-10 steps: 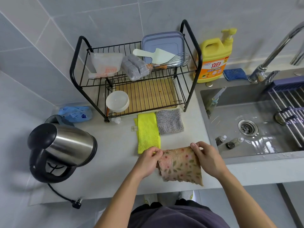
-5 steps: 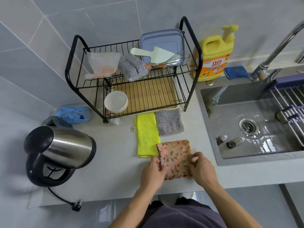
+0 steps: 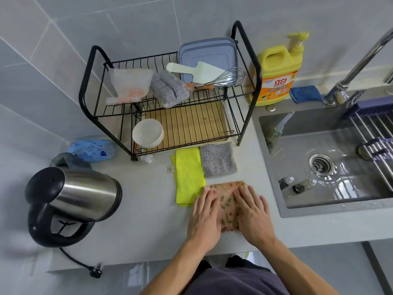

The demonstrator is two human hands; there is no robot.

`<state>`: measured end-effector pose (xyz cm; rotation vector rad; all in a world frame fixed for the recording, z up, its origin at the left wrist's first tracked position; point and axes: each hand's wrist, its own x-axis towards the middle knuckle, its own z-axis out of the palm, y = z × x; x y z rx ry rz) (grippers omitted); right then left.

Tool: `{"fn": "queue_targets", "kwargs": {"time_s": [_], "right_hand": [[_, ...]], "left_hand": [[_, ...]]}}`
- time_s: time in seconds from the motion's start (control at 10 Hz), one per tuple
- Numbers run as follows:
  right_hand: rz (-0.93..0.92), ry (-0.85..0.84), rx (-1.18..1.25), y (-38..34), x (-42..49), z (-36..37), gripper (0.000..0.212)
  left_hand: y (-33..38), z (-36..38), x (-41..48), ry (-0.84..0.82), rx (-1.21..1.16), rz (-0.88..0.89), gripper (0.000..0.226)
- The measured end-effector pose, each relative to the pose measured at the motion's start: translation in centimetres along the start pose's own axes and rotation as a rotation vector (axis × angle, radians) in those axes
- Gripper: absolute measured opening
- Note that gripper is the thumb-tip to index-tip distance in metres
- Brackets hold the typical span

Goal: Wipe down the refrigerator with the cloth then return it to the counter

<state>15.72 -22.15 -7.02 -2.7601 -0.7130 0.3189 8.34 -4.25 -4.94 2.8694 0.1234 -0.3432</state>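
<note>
A: Where is the floral cloth [image 3: 228, 206] lying?
B: It's lying on the counter [image 3: 144, 209], near edge, just right of the yellow cloth [image 3: 188, 177]; your left hand [image 3: 205, 220] and right hand [image 3: 254, 218] are pressing it flat, fingers straight, gripping nothing.
A: How's it handling?
B: Likely light and limp (no stiffness), so I'm suggesting pinching a folded edge

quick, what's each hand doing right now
Left hand: open, fingers flat, pressing on the floral cloth.
Right hand: open, fingers flat, pressing on the same cloth.
</note>
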Motion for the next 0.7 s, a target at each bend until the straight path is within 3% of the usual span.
{"fn": "queue_targets", "kwargs": {"time_s": [0.4,0.5,0.6,0.7], "right_hand": [[0.025,-0.081,0.037,-0.2,2.8,-0.2,0.074],[0.019,-0.104,0.117,0.4,2.2,-0.5,0.075],[-0.009,0.046,0.163,1.7,0.4,-0.5,0.064],[-0.093,0.174,0.274,2.6,-3.1,-0.8,0.047]], "left_hand": [[-1.0,-0.3,3.3,-0.056,0.035,0.005,0.08],[-0.9,-0.2,2.5,0.032,-0.051,-0.007,0.071],[-2.1,0.6,0.1,0.175,-0.123,0.043,0.062],[-3.3,1.3,-3.9,0.199,-0.181,0.097,0.054]]}}
